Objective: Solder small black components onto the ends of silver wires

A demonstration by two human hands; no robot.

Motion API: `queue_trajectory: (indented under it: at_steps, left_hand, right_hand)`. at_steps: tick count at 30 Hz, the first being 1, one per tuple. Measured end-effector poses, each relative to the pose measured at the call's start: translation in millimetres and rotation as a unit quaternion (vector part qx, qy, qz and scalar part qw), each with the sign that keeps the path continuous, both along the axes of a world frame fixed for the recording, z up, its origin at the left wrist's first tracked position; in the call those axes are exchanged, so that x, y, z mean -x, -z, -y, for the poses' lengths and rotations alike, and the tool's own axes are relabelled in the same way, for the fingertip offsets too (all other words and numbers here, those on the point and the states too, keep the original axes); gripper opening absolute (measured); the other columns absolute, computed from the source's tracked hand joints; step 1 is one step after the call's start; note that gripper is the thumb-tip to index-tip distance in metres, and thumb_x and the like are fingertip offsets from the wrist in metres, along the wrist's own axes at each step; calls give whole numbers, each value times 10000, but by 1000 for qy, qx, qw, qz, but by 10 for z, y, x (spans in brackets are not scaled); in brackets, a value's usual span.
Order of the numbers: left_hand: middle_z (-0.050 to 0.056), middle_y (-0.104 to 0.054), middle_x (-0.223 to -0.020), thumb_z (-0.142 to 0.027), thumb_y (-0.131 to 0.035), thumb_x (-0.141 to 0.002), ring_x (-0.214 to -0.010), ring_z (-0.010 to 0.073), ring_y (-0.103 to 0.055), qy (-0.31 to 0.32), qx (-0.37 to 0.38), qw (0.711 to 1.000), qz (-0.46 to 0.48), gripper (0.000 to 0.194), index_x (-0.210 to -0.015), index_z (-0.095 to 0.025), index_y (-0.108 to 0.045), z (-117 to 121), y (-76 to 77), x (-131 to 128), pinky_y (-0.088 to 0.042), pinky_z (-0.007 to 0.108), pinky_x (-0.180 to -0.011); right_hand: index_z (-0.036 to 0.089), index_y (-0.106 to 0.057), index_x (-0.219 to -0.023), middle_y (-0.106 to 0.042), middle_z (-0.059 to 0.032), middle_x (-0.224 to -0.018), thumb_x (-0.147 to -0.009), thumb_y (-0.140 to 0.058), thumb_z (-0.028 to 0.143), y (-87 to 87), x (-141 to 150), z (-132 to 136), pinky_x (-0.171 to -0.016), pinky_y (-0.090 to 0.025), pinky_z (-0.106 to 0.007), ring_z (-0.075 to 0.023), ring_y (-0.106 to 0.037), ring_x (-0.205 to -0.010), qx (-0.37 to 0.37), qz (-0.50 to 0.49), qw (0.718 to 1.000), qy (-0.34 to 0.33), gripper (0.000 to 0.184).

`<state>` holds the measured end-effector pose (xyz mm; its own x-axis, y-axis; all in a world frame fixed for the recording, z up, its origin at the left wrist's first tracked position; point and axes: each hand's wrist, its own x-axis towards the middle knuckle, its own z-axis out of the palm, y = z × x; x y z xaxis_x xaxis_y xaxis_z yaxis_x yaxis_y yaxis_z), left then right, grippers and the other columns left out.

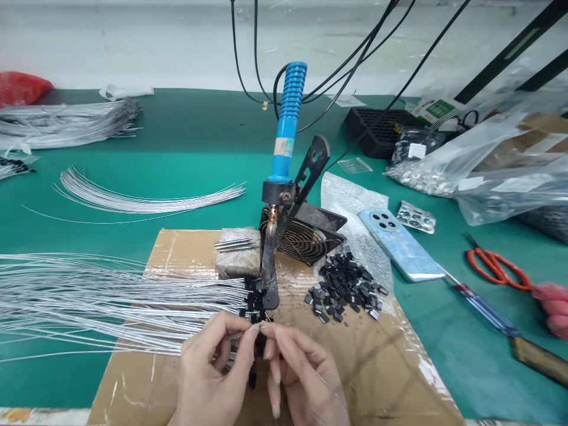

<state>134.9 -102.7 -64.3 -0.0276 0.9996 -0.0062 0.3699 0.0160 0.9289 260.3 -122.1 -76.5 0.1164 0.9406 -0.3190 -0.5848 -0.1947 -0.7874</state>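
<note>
My left hand (217, 364) and my right hand (306, 370) meet fingertip to fingertip over the cardboard, each closed in a pinch. Whatever they hold between them is too small and covered to make out. Just behind and under the fingers lies a row of black connector pieces (255, 299) at the ends of many thin white wires (186, 302), which run off to the left. Beyond the hands a blue-handled soldering iron (295, 94) stands clamped in a holder, its metal barrel (268, 254) pointing down close to the connector row.
Loose black pieces (344, 284) are heaped on the right of the cardboard sheet (355, 378). Behind stand a fan (306, 236) and a whitish block (237, 260). Rightward lie a phone (402, 245), a screwdriver (486, 307) and orange-handled scissors (497, 266). A wire bundle (146, 201) lies left.
</note>
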Motion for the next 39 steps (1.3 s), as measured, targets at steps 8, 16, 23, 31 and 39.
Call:
queue_trajectory:
  at_steps: [8, 16, 23, 31, 39]
  left_hand:
    - [15, -691, -712, -321, -664, -835, -592, 134, -595, -14, 58, 998, 1, 141, -835, -190, -718, -98, -74, 129, -459, 186, -530]
    - [3, -632, -655, -307, -638, -854, -529, 118, -474, 10, 24, 999, -21, 165, -755, -198, -711, -129, -181, 85, -388, 204, -491]
    - [25, -673, -718, -298, -638, -853, -520, 111, -451, 0, 39, 999, -9, 174, -751, -187, -725, -140, -190, 72, -379, 218, -493]
    - [0, -626, -623, -308, -653, -836, -491, 109, -456, -16, 50, 999, -1, 175, -728, -187, -719, -170, -165, 44, -361, 211, -471]
    - [-7, -589, -598, -311, -663, -838, -467, 95, -310, -19, 50, 998, -15, 179, -728, -187, -729, -180, -112, 68, -238, 234, -439]
  right_hand:
    - [231, -827, -889, -741, -57, -747, -933, -607, 461, -127, -939, 51, -554, -558, -259, -150, -647, -579, -48, 418, 889, 182, 321]
    - [231, -761, -873, -680, -21, -769, -862, -695, 425, 122, -917, -145, -546, -541, -250, -153, -635, -619, -49, 625, 778, 37, 205]
    - [231, -715, -840, -656, -14, -785, -907, -641, 439, 207, -905, -141, -533, -514, -251, -144, -605, -613, -72, 651, 753, 51, 230]
    - [200, -717, -894, -678, -36, -746, -888, -679, 462, 379, -889, -83, -536, -518, -278, -138, -578, -531, -111, 659, 737, 99, 266]
    - [212, -756, -979, -730, -55, -836, -902, -663, 439, 302, -940, -63, -583, -568, -245, -153, -678, -614, -111, 680, 722, 63, 258]
